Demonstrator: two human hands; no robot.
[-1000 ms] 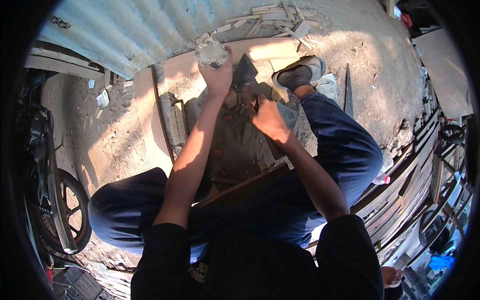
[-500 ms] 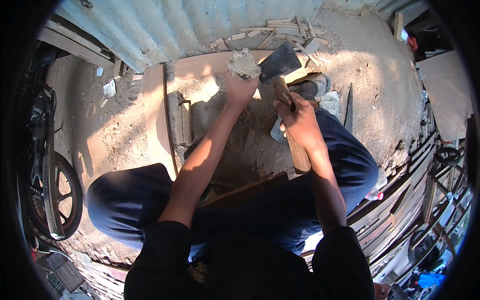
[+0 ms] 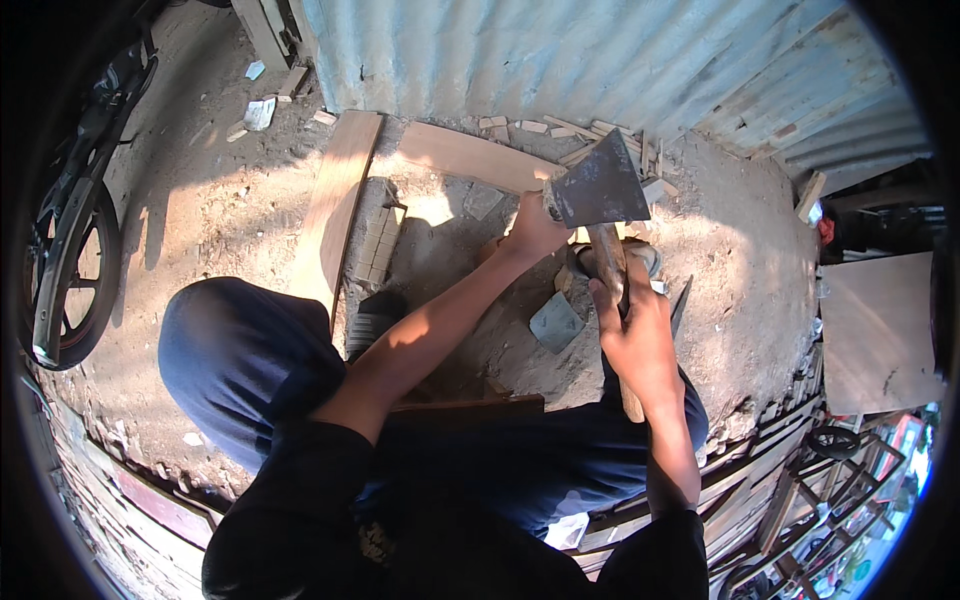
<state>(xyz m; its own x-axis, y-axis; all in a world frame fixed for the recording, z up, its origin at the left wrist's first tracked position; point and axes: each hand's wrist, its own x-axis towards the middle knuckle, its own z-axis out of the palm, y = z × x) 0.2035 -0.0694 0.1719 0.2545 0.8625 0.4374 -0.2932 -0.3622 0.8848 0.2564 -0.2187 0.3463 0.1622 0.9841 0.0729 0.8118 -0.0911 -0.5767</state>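
Observation:
My right hand is wrapped round the wooden handle of a hatchet, whose broad dark blade is raised in front of me. My left hand is closed just left of the blade, gripping a thing with a pale, frayed, fibrous end. The blade covers most of that thing, so its kind does not show. I cannot tell whether blade and frayed end touch. Across my lap lies the edge of a brown wooden piece.
A long board and a second board lie on the dirt ground, with a stack of small blocks nearby. Wood offcuts lie along the corrugated metal wall. A motorcycle wheel stands at left, piled slats at right.
The view has turned, so the scene sits differently. The hatchet blade now overlaps the frayed end, which showed plainly beside it before. Both hands keep their grips.

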